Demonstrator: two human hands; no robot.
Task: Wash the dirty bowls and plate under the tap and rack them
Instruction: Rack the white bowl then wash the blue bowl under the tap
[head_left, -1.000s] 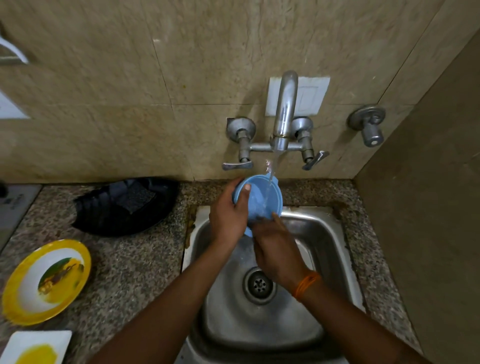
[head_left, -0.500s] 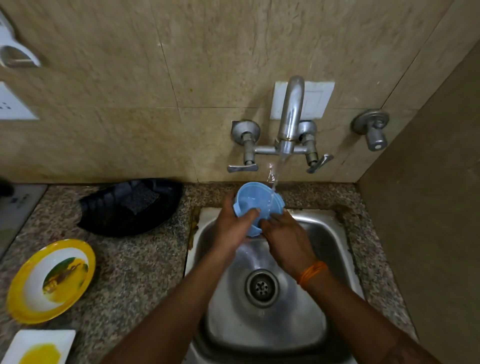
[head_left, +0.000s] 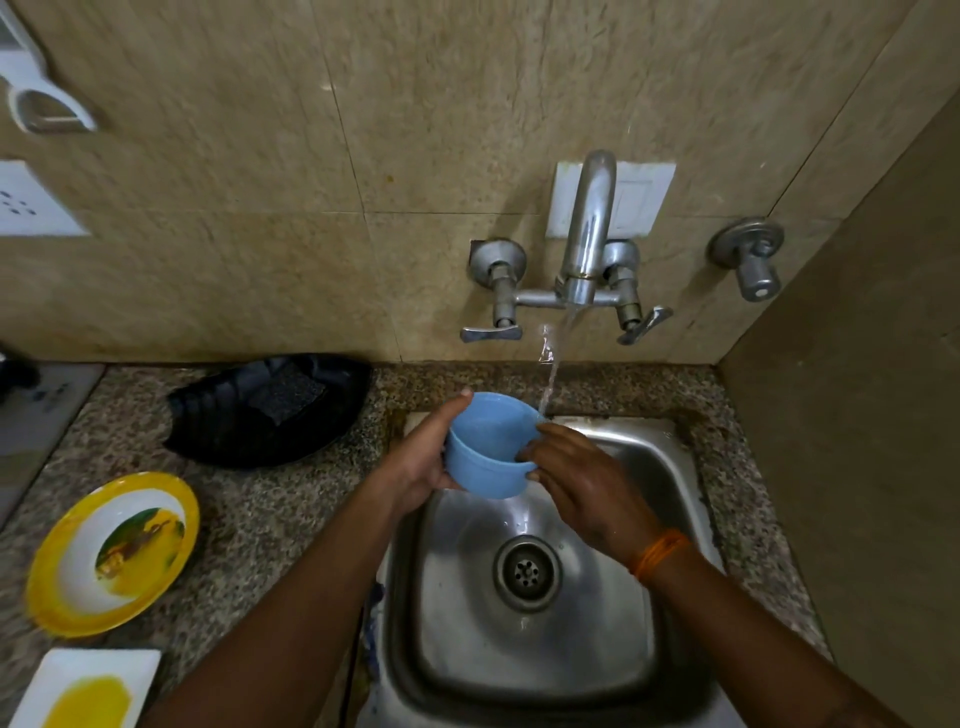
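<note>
At the far left we see a white square dish (head_left: 83, 688) smeared with yellow at the bottom corner of the speckled granite counter (head_left: 270, 525), and just above it a yellow-rimmed plate (head_left: 111, 553) with green and yellow food remains. Farther back, against the tiled wall, lies a black ribbed tray (head_left: 260, 410) with a dark scrub pad (head_left: 287, 392) on it.

Moving right, we come to our left hand (head_left: 421, 462), which grips the blue bowl (head_left: 488, 452) from its left side, thumb hooked over the rim and fingers wrapped under the wall. The bowl is held upright above the back of the steel sink (head_left: 670, 493), with water inside it. Our right hand (head_left: 587, 483), an orange thread at its wrist, pinches the bowl's right rim, fingertips reaching inside and thumb against the outer wall.

Above, the tap (head_left: 587, 234) runs, its stream (head_left: 550, 374) landing at the bowl's far right rim. The drain (head_left: 527, 571) sits below the hands. A separate valve knob (head_left: 750, 260) sticks out of the wall farther right.
</note>
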